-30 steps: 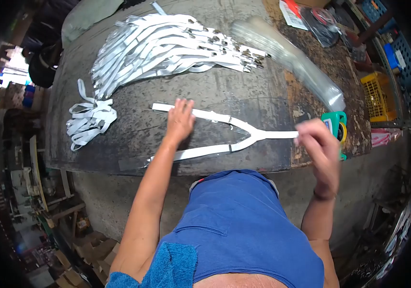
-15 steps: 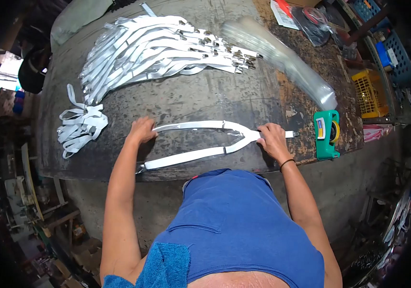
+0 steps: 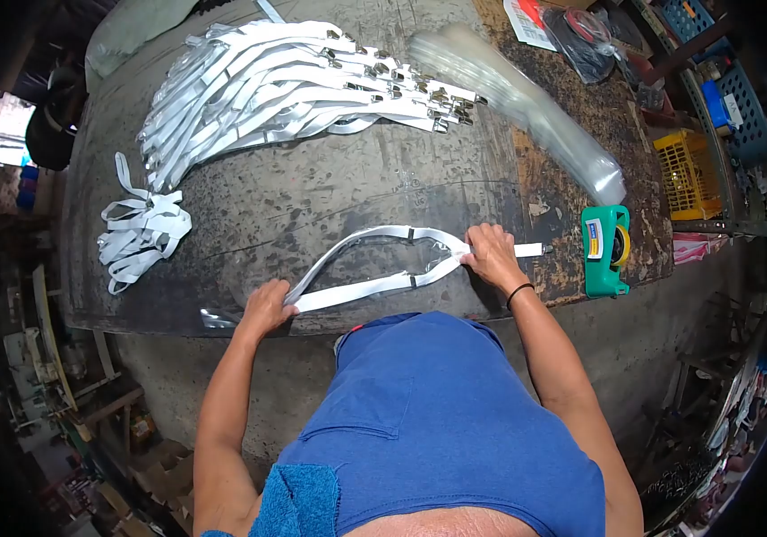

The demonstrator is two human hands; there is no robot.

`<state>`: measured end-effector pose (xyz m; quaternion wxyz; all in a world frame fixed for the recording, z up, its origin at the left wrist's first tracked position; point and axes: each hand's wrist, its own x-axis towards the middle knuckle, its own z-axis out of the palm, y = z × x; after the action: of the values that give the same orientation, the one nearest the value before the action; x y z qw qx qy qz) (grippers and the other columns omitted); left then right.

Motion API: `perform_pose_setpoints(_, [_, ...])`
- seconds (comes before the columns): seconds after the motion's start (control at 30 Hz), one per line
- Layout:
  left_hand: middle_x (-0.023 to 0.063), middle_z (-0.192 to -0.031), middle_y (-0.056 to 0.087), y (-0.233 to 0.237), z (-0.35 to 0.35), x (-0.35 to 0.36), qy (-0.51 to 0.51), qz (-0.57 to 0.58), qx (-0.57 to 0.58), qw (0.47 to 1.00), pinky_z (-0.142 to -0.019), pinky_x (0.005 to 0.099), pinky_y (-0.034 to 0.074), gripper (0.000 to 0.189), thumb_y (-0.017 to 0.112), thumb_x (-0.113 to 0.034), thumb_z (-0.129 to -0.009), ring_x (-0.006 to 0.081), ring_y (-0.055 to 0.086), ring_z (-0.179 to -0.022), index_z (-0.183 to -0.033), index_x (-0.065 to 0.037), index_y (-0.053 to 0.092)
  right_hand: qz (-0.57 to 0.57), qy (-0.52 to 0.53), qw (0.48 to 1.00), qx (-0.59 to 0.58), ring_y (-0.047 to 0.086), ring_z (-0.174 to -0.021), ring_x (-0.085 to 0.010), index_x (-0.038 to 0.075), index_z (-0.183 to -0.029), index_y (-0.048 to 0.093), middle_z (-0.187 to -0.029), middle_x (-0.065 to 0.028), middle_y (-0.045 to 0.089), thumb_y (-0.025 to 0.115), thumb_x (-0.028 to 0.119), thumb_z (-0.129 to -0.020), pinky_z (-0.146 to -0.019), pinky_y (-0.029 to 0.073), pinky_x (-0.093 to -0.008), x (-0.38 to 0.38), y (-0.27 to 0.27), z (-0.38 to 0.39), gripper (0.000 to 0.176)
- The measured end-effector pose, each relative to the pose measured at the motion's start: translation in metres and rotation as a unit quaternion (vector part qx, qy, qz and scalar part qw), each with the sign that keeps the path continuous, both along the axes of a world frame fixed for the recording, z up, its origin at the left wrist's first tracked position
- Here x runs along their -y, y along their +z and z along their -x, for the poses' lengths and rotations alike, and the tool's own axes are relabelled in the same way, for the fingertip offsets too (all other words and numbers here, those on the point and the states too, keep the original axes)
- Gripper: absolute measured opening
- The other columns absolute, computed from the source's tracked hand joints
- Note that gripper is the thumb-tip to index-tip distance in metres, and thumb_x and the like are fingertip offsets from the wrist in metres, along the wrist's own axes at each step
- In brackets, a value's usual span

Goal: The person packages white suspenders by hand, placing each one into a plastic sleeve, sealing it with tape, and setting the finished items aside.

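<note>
Closest to the near edge of the table, the left hand has its fingers shut around the two gathered ends of a pair of white suspenders, hiding their tips. From that grip the long axis runs toward a point between two and three o'clock: the near strap lies almost straight, the far one bows out toward twelve, and both meet under the right hand. Its fingers are bent narrow over the fork, thumb on the near side, so the left is nearer the paired ends and the right nearer the single tail, which points to three o'clock. Beyond that tail, also at three, stands a green tape dispenser. A loose white bundle sits at ten o'clock from the left hand. Farther off, clear plastic sleeves lie near twelve from the right hand, and a heap of white straps near twelve from the left.
</note>
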<state>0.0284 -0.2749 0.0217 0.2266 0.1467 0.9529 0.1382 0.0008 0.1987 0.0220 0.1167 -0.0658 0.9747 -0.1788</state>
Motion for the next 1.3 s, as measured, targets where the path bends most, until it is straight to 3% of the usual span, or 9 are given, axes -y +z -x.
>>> perform_pose_setpoints(0.3, [0.0134, -0.091, 0.060, 0.025, 0.020, -0.003, -0.018, -0.046, 0.005, 0.999, -0.075, 0.0502, 0.047, 0.027, 0.076, -0.013, -0.073, 0.0369, 0.060, -0.091, -0.090, -0.007, 0.056, 0.085, -0.008, 0.996, -0.002, 0.062, -0.092, -0.0336, 0.011, -0.092, 0.059, -0.092, -0.0094, 0.061, 0.073, 0.021, -0.081, -0.078, 0.044, -0.0481, -0.011, 0.002, 0.004, 0.020])
perform_pose_setpoints(0.43, [0.0094, -0.091, 0.056, 0.039, 0.055, -0.007, -0.038, -0.002, -0.216, 0.976, -0.075, 0.0469, 0.046, 0.034, 0.072, -0.003, -0.066, 0.0330, 0.058, -0.090, -0.096, -0.011, 0.059, 0.103, -0.046, 0.977, -0.182, 0.062, -0.083, -0.0340, 0.011, -0.088, 0.057, -0.089, -0.0101, 0.057, 0.069, 0.011, -0.083, -0.070, 0.050, -0.0457, 0.002, 0.026, 0.006, 0.013])
perform_pose_setpoints(0.57, [0.0076, -0.095, 0.056, 0.035, 0.077, 0.002, -0.032, 0.023, -0.382, 0.923, -0.081, 0.0441, 0.044, 0.041, 0.070, 0.000, -0.063, 0.0305, 0.056, -0.094, -0.101, -0.011, 0.060, 0.056, -0.001, 0.942, -0.330, 0.062, -0.086, -0.0311, 0.016, -0.108, 0.066, -0.094, -0.0084, 0.058, 0.069, 0.006, -0.078, -0.073, 0.052, -0.0418, 0.008, 0.016, -0.007, 0.032])
perform_pose_setpoints(0.73, [0.0111, -0.114, 0.055, 0.011, 0.053, 0.035, -0.077, 0.059, -0.304, 0.948, -0.097, 0.0464, 0.040, 0.049, 0.067, -0.001, -0.070, 0.0320, 0.053, -0.113, -0.117, -0.011, 0.056, -0.011, 0.079, 0.972, -0.219, 0.049, -0.125, -0.0358, 0.014, -0.125, 0.061, -0.127, -0.0160, 0.055, 0.062, 0.003, -0.081, -0.104, 0.037, -0.0516, 0.007, -0.026, -0.055, 0.046])
perform_pose_setpoints(0.9, [0.0159, -0.130, 0.051, 0.014, 0.021, 0.050, -0.076, 0.056, -0.258, 0.962, -0.107, 0.0507, 0.034, 0.055, 0.071, -0.012, -0.070, 0.0365, 0.046, -0.127, -0.122, -0.009, 0.056, 0.054, 0.001, 0.982, -0.180, 0.047, -0.127, -0.0363, 0.014, -0.130, 0.058, -0.131, -0.0136, 0.054, 0.067, 0.010, -0.083, -0.104, 0.037, -0.0522, -0.001, -0.020, -0.066, 0.048])
perform_pose_setpoints(1.03, [0.0151, -0.126, 0.055, 0.027, 0.025, -0.006, -0.047, -0.082, -0.326, 0.940, -0.103, 0.0487, 0.039, 0.046, 0.074, -0.017, -0.075, 0.0360, 0.051, -0.122, -0.118, -0.008, 0.061, -0.024, -0.021, 0.982, -0.188, 0.044, -0.128, -0.0323, 0.015, -0.130, 0.057, -0.129, -0.0096, 0.054, 0.070, 0.019, -0.085, -0.106, 0.031, -0.0593, -0.002, -0.005, -0.052, 0.047])
perform_pose_setpoints(1.13, [0.0127, -0.114, 0.060, 0.021, 0.028, -0.084, -0.070, -0.196, -0.330, 0.921, -0.093, 0.0456, 0.043, 0.037, 0.077, -0.016, -0.075, 0.0331, 0.057, -0.109, -0.110, -0.008, 0.065, -0.043, -0.020, 0.987, -0.152, 0.051, -0.110, -0.0271, 0.015, -0.113, 0.061, -0.101, -0.0057, 0.055, 0.072, 0.025, -0.083, -0.107, 0.029, -0.0614, -0.008, -0.006, -0.044, 0.034])
perform_pose_setpoints(1.2, [0.0087, -0.098, 0.063, 0.016, 0.028, -0.141, -0.083, -0.268, -0.290, 0.915, -0.082, 0.0429, 0.046, 0.024, 0.075, -0.012, -0.075, 0.0304, 0.060, -0.095, -0.097, -0.009, 0.066, -0.045, -0.019, 0.987, -0.156, 0.052, -0.106, -0.0278, 0.015, -0.110, 0.061, -0.098, -0.0058, 0.054, 0.072, 0.024, -0.083, -0.107, 0.030, -0.0612, -0.011, -0.008, -0.044, 0.030])
perform_pose_setpoints(1.3, [0.0079, -0.097, 0.062, 0.000, 0.027, -0.209, -0.118, -0.317, -0.279, 0.898, -0.081, 0.0426, 0.045, 0.015, 0.071, -0.010, -0.078, 0.0296, 0.059, -0.094, -0.093, -0.010, 0.065, -0.051, -0.029, 0.984, -0.166, 0.052, -0.100, -0.0289, 0.014, -0.104, 0.060, -0.093, -0.0063, 0.053, 0.071, 0.023, -0.084, -0.106, 0.031, -0.0607, -0.014, -0.013, -0.048, 0.024])
